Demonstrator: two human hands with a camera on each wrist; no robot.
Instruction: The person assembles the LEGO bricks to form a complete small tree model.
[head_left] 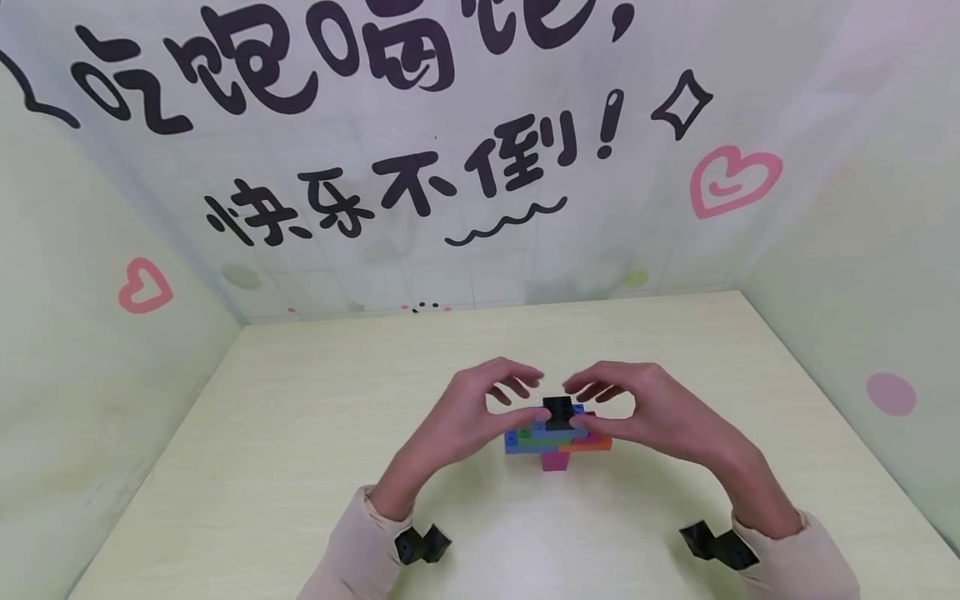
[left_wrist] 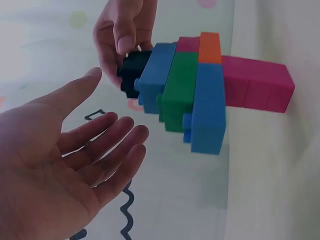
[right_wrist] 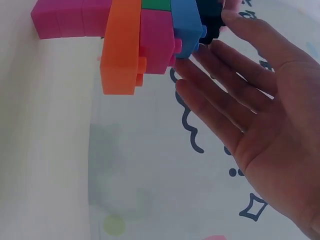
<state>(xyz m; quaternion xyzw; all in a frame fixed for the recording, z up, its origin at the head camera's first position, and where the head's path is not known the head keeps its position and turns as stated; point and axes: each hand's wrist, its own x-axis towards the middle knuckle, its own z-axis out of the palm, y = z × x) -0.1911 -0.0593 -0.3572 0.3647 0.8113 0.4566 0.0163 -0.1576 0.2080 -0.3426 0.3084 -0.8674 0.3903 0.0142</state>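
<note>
A stacked toy-brick model stands upright on the table. Its stem is a column of magenta bricks. Above it come a long blue brick beside an orange brick, then a green brick beside a magenta one. Another blue brick follows, topped by a black brick. My left hand arches at the model's left side, fingers spread loosely, thumb tip near the black brick. My right hand mirrors it, its thumb tip right at the black brick's edge and its fingers extended behind.
The pale wooden table reaches back to a printed cloth wall with dark lettering and pink hearts. Cloth side walls flank the table. A small black device sits at each wrist.
</note>
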